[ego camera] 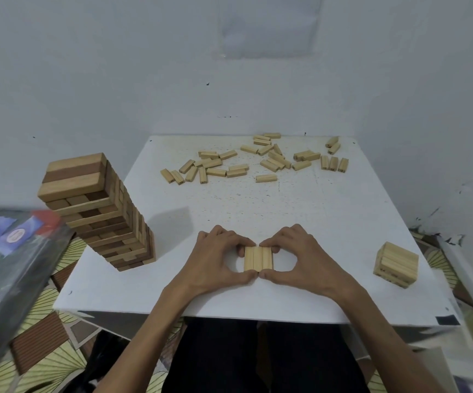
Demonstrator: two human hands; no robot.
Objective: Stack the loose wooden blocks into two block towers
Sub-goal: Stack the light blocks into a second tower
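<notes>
Three pale wooden blocks (258, 258) lie side by side as one flat row near the front of the white table (300, 228). My left hand (215, 258) and my right hand (300, 256) press against the row from both sides, fingers at its far end and thumbs at its near end. A tall tower (102, 214) of light and dark blocks stands at the table's left edge. A short stack of pale blocks (397, 263) sits at the right edge. Several loose blocks (258, 161) lie scattered across the far half of the table.
A white wall rises right behind the table. A plastic-wrapped package (11, 268) leans in at the left, close to the tall tower. A patterned floor mat (48, 341) shows below the table edges. My legs in dark trousers are under the front edge.
</notes>
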